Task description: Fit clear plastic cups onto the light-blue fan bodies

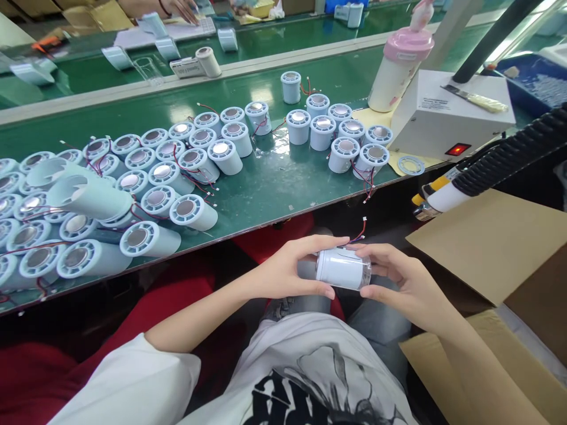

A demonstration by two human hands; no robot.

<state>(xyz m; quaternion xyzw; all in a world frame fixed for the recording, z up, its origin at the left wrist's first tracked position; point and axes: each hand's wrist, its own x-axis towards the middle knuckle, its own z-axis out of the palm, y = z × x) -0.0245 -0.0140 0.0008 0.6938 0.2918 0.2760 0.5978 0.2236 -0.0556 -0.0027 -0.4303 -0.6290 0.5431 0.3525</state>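
Note:
Both my hands hold one pale blue cylinder part (342, 268) lying sideways over my lap, below the table edge. My left hand (287, 268) grips its left end with thumb and fingers. My right hand (398, 277) cups its right end. Thin red and dark wires (359, 233) stick up from the part between my hands. Several like cylinders (155, 200) with round metal faces and red wires crowd the green table (266, 195) at left. A smaller standing group of cylinders (341, 133) is at centre right.
A white box with a red lit switch (456, 115) stands at right, a pink-lidded bottle (398, 65) behind it. A loose pale ring (410, 165) lies near the table edge. An open cardboard box (500, 248) is at my right. Another person's hand (183, 9) works far back.

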